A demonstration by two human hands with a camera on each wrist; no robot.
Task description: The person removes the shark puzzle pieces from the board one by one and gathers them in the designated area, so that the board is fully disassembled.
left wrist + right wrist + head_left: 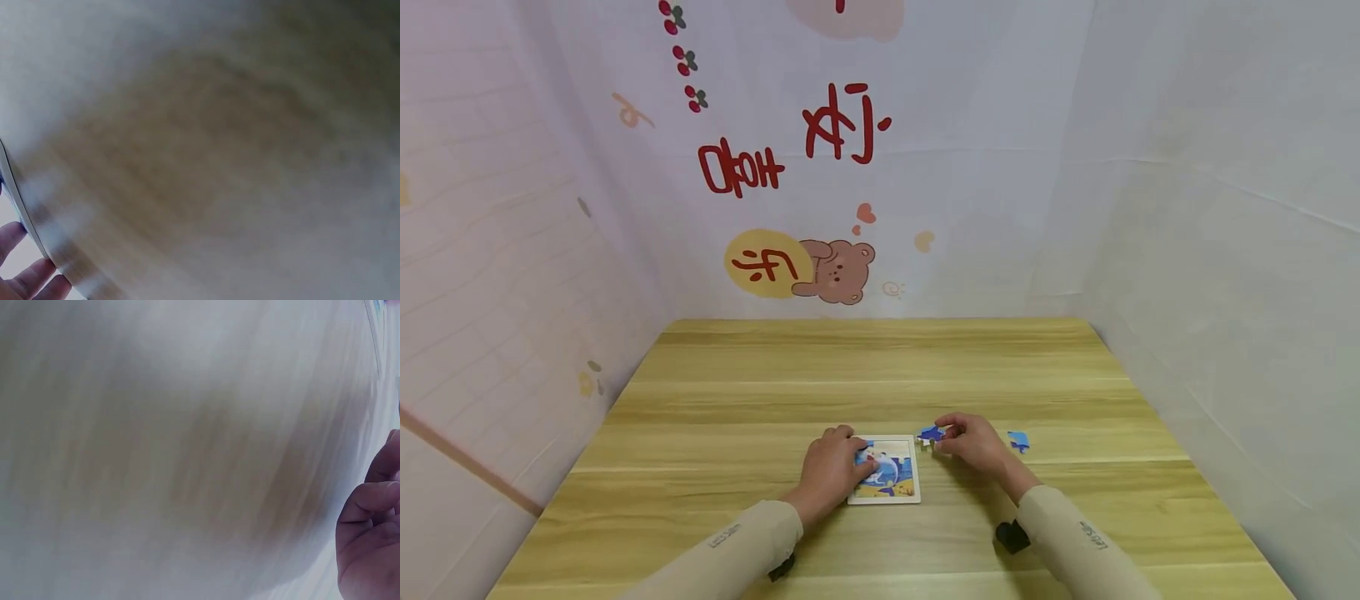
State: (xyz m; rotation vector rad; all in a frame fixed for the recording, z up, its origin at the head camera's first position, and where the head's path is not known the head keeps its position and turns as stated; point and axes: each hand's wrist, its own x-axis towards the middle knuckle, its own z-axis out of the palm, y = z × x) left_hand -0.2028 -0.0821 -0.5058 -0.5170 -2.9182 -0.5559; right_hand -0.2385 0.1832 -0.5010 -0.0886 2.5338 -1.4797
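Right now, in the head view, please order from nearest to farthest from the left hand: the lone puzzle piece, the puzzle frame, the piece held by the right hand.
1. Puzzle frame: touched by the left hand.
2. Held piece: just right of the frame.
3. Lone piece: farther right, past the right hand.

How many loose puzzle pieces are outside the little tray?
2: one piece in the right grip, just right of the tray; the other piece on the table, to the right of that grip. More could be hidden beneath it.
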